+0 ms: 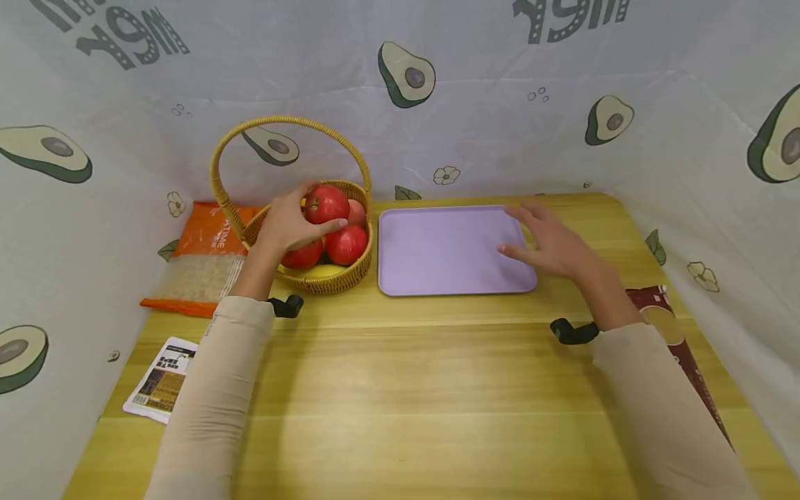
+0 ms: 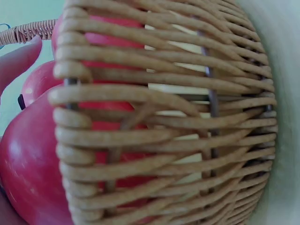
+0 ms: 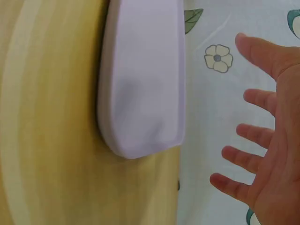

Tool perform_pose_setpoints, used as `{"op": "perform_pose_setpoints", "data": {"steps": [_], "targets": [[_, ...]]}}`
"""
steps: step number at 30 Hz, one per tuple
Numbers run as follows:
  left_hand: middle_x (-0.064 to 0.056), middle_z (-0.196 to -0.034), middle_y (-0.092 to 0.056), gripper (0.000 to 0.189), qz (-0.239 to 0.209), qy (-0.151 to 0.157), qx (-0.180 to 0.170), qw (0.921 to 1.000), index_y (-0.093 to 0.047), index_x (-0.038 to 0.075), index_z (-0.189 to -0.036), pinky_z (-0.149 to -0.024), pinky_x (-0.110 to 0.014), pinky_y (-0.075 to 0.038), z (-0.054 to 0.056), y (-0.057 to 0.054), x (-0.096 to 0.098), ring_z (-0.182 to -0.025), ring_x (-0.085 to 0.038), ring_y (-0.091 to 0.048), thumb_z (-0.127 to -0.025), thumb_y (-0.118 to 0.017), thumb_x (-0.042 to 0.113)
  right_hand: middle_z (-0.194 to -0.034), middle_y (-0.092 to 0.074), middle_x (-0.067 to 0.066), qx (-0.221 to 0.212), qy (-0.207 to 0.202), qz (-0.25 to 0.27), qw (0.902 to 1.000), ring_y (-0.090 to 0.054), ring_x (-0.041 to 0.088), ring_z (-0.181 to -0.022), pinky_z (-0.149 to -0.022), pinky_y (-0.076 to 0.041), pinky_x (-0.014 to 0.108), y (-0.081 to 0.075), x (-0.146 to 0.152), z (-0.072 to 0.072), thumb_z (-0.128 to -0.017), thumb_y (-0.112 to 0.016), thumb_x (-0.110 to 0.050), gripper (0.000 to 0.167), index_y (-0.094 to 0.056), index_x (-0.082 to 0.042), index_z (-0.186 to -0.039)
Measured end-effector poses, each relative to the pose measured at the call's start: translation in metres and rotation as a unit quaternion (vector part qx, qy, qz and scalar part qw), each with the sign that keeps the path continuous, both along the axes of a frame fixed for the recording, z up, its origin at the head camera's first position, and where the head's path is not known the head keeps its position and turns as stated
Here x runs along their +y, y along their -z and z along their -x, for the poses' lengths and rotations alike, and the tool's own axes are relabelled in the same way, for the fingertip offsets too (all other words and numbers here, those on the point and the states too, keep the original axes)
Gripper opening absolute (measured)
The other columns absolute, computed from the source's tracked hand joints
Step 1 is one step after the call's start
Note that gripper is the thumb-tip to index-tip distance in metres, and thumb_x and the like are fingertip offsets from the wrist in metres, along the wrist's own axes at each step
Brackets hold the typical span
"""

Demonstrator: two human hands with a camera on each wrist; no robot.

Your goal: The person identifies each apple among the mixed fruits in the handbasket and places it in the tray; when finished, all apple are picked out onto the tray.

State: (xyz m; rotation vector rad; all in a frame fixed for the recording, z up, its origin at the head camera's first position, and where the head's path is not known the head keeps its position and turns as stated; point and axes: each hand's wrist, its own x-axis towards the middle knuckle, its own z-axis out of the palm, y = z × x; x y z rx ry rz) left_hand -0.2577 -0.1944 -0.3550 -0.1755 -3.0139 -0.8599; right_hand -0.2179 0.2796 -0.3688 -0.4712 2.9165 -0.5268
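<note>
Left hand around glossy, round red fruit; I can't tell if gripped. Right hand, fingers spread, near rectangular lilac tray.

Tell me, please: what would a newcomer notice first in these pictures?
Probably it is the wicker basket, left of centre, heaped with red fruit, the left hand at the topmost. Then comes the pale purple tray beside it, the right hand spread near its right end.

1. Tabletop: yellow wood grain.
2. From its middle, eleven o'clock: golden-tan wicker basket, red fruit.
3. One o'clock: plain lilac tray.
4. Ten o'clock: orange-and-cream bag.
5. Nine o'clock: white-and-brown pouch.
6. Three o'clock: maroon packet.
7. Twelve o'clock: whitish cloth, green-and-cream avocados.
</note>
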Motion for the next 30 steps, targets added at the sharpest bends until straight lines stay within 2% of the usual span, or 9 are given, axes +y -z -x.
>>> {"op": "perform_pose_setpoints", "data": {"steps": [7, 12, 15, 21, 30], "targets": [[-0.015, -0.151, -0.052, 0.092, -0.012, 0.016, 0.011, 0.9997, -0.040, 0.024, -0.157, -0.111, -0.065, -0.043, 0.003, 0.001, -0.003, -0.135, -0.039, -0.049, -0.082, -0.073, 0.065, -0.166, -0.023, 0.028, 0.004, 0.007, 0.024, 0.9997, -0.024, 0.051, -0.151, -0.117, -0.023, 0.075, 0.017, 0.007, -0.008, -0.099, -0.061, -0.050, 0.078, -0.034, -0.009, -0.160], [-0.015, -0.151, -0.051, 0.088, -0.021, 0.024, 0.000, 0.9995, -0.040, 0.022, -0.157, -0.110, -0.066, -0.043, 0.001, 0.003, -0.006, -0.136, -0.040, -0.047, -0.085, -0.075, 0.057, -0.162, -0.027, 0.032, 0.004, 0.005, 0.044, 0.9990, -0.025, 0.054, -0.149, -0.117, -0.024, 0.074, 0.032, 0.011, -0.015, -0.101, -0.062, -0.043, 0.073, -0.037, -0.004, -0.157], [-0.015, -0.152, -0.050, 0.088, -0.024, 0.023, -0.002, 0.9994, -0.039, 0.022, -0.158, -0.110, -0.066, -0.043, 0.000, 0.004, -0.007, -0.136, -0.040, -0.047, -0.086, -0.075, 0.056, -0.161, -0.028, 0.033, 0.006, 0.012, 0.065, 0.9978, -0.031, 0.054, -0.146, -0.116, -0.026, 0.073, 0.038, 0.011, -0.019, -0.102, -0.061, -0.040, 0.069, -0.039, -0.002, -0.156], [-0.016, -0.151, -0.052, 0.088, -0.026, 0.015, 0.009, 0.9995, -0.041, 0.025, -0.158, -0.110, -0.066, -0.043, -0.002, 0.004, -0.007, -0.135, -0.041, -0.047, -0.085, -0.075, 0.060, -0.159, -0.030, 0.033, 0.006, 0.035, 0.099, 0.9945, -0.053, 0.052, -0.127, -0.107, -0.041, 0.069, 0.049, 0.011, -0.026, -0.104, -0.059, -0.033, 0.060, -0.044, 0.000, -0.152], [-0.014, -0.149, -0.053, 0.089, -0.035, -0.004, 0.040, 0.9986, -0.045, 0.027, -0.155, -0.108, -0.065, -0.044, -0.005, 0.001, -0.002, -0.137, -0.040, -0.043, -0.081, -0.075, 0.065, -0.153, -0.042, 0.031, 0.016, 0.055, 0.107, 0.9926, -0.052, 0.049, -0.124, -0.109, -0.040, 0.066, 0.065, 0.013, -0.027, -0.103, -0.054, -0.017, 0.049, -0.049, 0.002, -0.147]]}}
